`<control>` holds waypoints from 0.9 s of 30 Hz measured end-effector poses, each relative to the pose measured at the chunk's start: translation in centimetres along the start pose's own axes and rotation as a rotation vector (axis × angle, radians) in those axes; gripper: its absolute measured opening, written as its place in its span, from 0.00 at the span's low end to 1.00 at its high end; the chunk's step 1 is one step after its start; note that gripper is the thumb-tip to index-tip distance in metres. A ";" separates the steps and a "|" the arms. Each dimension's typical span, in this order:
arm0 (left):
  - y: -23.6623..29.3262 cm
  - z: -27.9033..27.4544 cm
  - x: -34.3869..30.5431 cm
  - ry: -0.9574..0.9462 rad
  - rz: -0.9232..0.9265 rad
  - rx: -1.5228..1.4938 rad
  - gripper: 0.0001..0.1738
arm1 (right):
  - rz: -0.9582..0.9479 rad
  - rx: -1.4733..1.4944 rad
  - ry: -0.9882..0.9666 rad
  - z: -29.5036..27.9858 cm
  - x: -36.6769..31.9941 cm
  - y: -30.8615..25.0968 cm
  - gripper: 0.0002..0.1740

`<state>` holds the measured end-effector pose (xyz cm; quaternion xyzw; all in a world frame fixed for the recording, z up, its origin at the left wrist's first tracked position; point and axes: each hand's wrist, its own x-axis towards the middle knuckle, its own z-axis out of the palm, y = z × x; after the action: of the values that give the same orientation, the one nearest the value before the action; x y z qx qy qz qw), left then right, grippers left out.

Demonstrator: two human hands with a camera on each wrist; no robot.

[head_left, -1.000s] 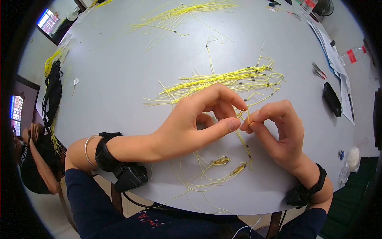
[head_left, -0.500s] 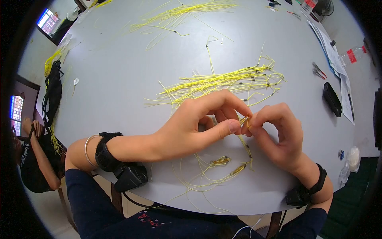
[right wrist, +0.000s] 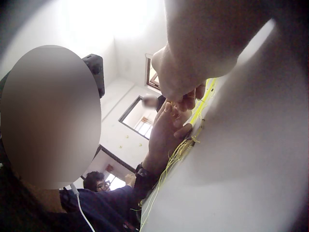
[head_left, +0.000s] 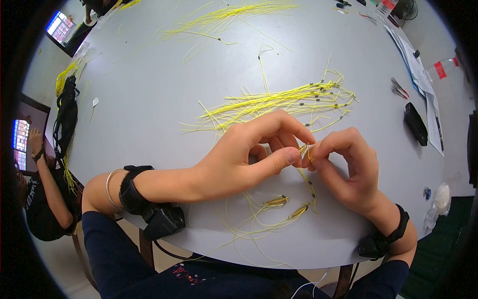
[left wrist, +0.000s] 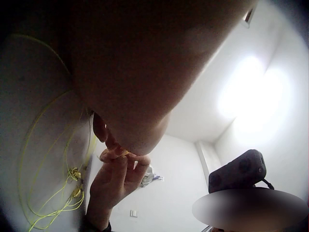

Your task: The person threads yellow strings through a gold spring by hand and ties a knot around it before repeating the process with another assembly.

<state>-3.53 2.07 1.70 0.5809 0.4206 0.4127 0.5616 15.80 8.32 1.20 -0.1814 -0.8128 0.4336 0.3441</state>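
In the head view, my left hand [head_left: 244,154] pinches a small gold coil spring [head_left: 303,149] between thumb and index finger. Facing it, my right hand [head_left: 351,167] has its thumb and index fingertip together on a thin yellow strand [head_left: 310,155] at the spring's end. The fingertips of both hands almost meet there and partly hide the spring. Below them on the table lie two more gold springs, one on the left [head_left: 276,201] and one on the right [head_left: 298,212], with loose yellow lines looping around them.
Beyond my hands lies a bundle of yellow lines [head_left: 279,102] with small dark sleeves; another bundle [head_left: 234,17] is farther back. At right are pliers [head_left: 398,88], a black case [head_left: 415,124], papers [head_left: 411,65] and a bottle [head_left: 442,69]. Another person [head_left: 47,199] sits at left.
The spring and left fingertips have shifted slightly down and right, closer to the right fingertips. Over the last half second both hands have barely moved. The person at left has raised a hand.
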 end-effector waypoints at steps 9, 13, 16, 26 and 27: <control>0.0 -0.2 0.0 -0.031 -0.032 -0.003 0.16 | 0.005 -0.008 -0.002 -0.1 -0.1 0.2 0.10; -0.2 -0.3 0.0 -0.047 -0.021 0.033 0.18 | 0.023 -0.007 0.007 -0.1 0.1 -0.1 0.10; -0.1 -0.3 0.0 -0.058 -0.049 0.055 0.20 | 0.019 -0.008 0.000 -0.1 0.0 0.0 0.11; 0.3 -0.2 0.0 -0.094 -0.071 0.173 0.08 | 0.006 -0.039 -0.074 -0.2 0.1 0.0 0.09; 0.1 -0.2 0.0 -0.094 -0.072 0.173 0.08 | 0.003 -0.040 -0.067 -0.2 0.1 0.1 0.09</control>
<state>-3.69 2.11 1.78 0.6305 0.4484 0.3268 0.5428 15.85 8.53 1.26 -0.1748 -0.8322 0.4234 0.3123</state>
